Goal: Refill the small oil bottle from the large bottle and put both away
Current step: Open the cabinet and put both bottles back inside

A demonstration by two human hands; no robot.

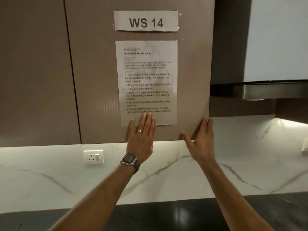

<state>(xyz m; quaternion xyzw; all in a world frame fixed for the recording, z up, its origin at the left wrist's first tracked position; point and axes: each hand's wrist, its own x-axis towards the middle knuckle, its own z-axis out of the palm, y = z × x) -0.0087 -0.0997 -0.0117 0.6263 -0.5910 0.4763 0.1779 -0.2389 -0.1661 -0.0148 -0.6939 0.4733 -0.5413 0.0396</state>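
Observation:
Neither oil bottle is in view. A brown wall cabinet door (93, 80) fills the upper frame, carrying a "WS 14" label (146, 21) and a printed task sheet (147, 82). My left hand (141, 135), with a ring and a wristwatch, presses flat against the door's lower part, fingers straight over the sheet's bottom edge. My right hand (202, 139) touches the door's lower right corner, its fingers straight along the door's right edge and the thumb spread out below it.
A second cabinet door (33, 72) sits to the left. A dark range hood (266, 90) hangs at the right. Below are a white marble backsplash (175, 172) with a wall socket (93, 156) and a black countertop (166, 214).

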